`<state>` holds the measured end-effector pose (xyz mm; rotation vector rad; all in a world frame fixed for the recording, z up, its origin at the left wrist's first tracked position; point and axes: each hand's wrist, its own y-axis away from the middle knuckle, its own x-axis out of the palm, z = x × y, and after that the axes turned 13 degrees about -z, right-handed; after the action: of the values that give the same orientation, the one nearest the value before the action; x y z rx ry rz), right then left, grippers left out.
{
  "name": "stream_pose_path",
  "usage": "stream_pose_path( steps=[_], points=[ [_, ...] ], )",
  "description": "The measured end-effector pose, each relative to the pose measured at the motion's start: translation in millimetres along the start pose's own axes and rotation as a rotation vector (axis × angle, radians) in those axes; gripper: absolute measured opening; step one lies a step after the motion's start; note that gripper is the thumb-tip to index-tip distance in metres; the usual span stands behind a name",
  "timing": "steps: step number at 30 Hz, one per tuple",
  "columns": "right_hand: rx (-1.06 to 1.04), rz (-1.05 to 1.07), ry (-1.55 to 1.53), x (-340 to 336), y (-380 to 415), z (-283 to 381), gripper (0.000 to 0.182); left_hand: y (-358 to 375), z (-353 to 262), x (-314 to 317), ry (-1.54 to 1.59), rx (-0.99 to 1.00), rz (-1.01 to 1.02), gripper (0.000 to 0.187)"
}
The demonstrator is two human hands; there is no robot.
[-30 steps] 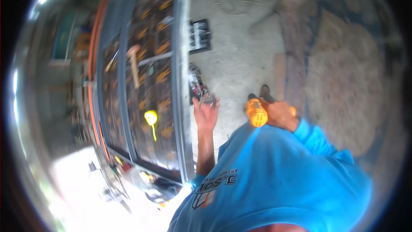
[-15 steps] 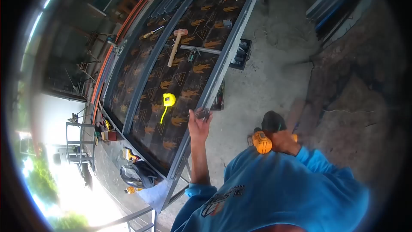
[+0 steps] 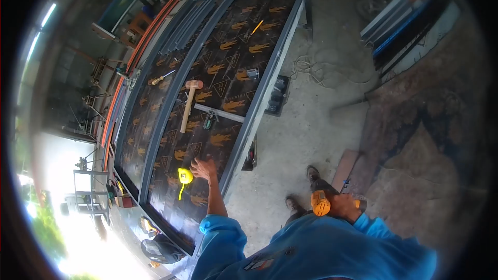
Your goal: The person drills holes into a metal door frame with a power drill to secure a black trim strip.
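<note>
My left hand (image 3: pixel 204 168) hovers over the dark printed board (image 3: pixel 218 137), just right of a yellow tape measure (image 3: pixel 185 176) with a short length of blade pulled out. Its fingers are spread and I see nothing in them. At my waist on the right, my right hand (image 3: pixel 343 206) is closed around a yellow cordless drill (image 3: pixel 320 203). Farther up the board lie a wooden-handled mallet (image 3: pixel 192 105), a small green-and-black tool (image 3: pixel 209 121) beside a short grey bar (image 3: pixel 220 113), and a screwdriver (image 3: pixel 164 77).
A grey metal frame (image 3: pixel 249 137) borders the board, with a long bar (image 3: pixel 179 88) running down it. Several grey strips and a pencil (image 3: pixel 257 27) lie toward the far end. Right of the table are a black case (image 3: pixel 278 96), a cord (image 3: pixel 306 70) and a worn rug (image 3: pixel 415 150).
My left hand has moved left from the frame's edge to beside the tape measure. The dark thing at its fingers before no longer shows. The view has shifted; my right hand still holds the drill.
</note>
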<state>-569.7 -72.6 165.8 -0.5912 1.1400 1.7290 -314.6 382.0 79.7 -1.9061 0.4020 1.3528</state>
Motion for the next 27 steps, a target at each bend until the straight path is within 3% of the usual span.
stream_pose_path(
  steps=[1, 2, 3, 4, 5, 6, 9, 11, 14, 16, 19, 20, 24, 27],
  points=[
    [0.070, -0.022, -0.015, 6.9, 0.7, -13.3, 0.062, -4.6, -31.7, 12.3, 0.058, 0.012, -0.050, 0.061],
    [0.142, -0.043, -0.025, 16.6, 4.2, -28.2, 0.064, -12.1, -76.2, 8.8, 0.284, 0.020, 0.055, 0.066],
    [0.177, -0.098, -0.026, 32.8, 9.6, -46.8, 0.062, -15.3, -114.8, 26.1, 0.775, 0.025, 0.128, 0.067],
    [0.186, -0.084, -0.009, 33.9, 16.5, -57.6, 0.062, -22.2, -157.6, 47.2, 0.735, 0.148, 0.154, 0.067],
    [0.225, -0.111, -0.021, 31.6, 22.3, -64.6, 0.061, -10.1, -213.6, 10.0, 0.895, 0.127, 0.218, 0.070],
    [0.261, -0.141, -0.035, 28.4, 27.1, -68.6, 0.061, -10.9, -250.0, 34.6, 0.927, 0.084, 0.241, 0.081],
    [0.306, -0.180, -0.005, 9.6, 47.4, -72.8, 0.058, -9.5, -320.3, 87.3, 0.830, 0.193, 0.207, 0.094],
    [0.372, -0.201, -0.031, 5.6, 64.7, -67.8, 0.058, -14.9, -363.0, 116.6, 0.389, 0.211, 0.418, 0.107],
    [0.409, -0.354, 0.074, -5.2, 60.9, -110.8, 0.057, 4.1, -389.7, 72.8, 0.334, 0.166, 0.355, 0.097],
    [0.389, -0.403, 0.140, 3.7, 46.0, -126.8, 0.058, 0.7, -382.4, 83.8, 0.419, 0.236, 0.304, 0.084],
    [0.308, -0.353, 0.155, 27.3, 56.6, -151.6, 0.059, -8.2, -364.8, 70.7, 0.581, 0.163, 0.344, 0.068],
    [0.279, -0.316, 0.158, 25.4, 58.8, -153.4, 0.059, -4.4, -353.8, 66.5, 0.628, 0.132, 0.207, 0.058],
    [0.161, -0.193, 0.142, 28.0, 43.9, -138.7, 0.060, -5.9, -247.0, 45.1, 0.975, 0.224, 0.116, 0.053],
    [0.093, -0.113, 0.097, 16.5, 15.0, -111.3, 0.061, 11.4, -123.7, -9.4, 0.998, -0.008, 0.266, 0.052]
  ],
)
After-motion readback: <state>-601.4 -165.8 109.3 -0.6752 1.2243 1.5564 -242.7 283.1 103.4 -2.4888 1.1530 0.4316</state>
